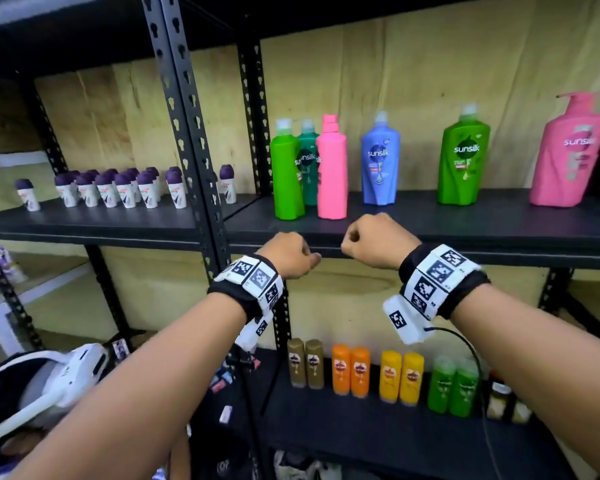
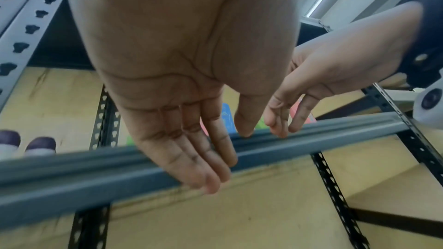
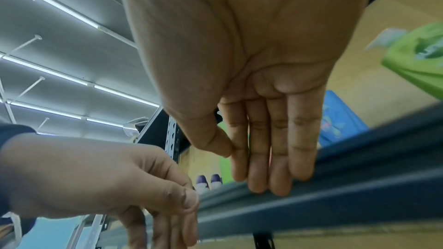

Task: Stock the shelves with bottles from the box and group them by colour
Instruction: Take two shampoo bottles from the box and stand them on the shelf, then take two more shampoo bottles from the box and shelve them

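Both your hands are empty and hang in front of the middle shelf edge (image 1: 430,249), fingers relaxed and nearly straight, holding nothing. Your left hand (image 1: 286,254) is just below the light green bottle (image 1: 286,174) and the pink bottle (image 1: 331,171), which stand upright and close together, with a dark green bottle (image 1: 309,161) behind them; your right hand (image 1: 378,242) is nearer to the blue bottle (image 1: 381,164). All these bottles lie above and beyond your fingers, their long axis vertical. I judge the mixed group at the left needs sorting. The head view hides your fingers behind the knuckles; the wrist views show them loose, and the box shows in no view
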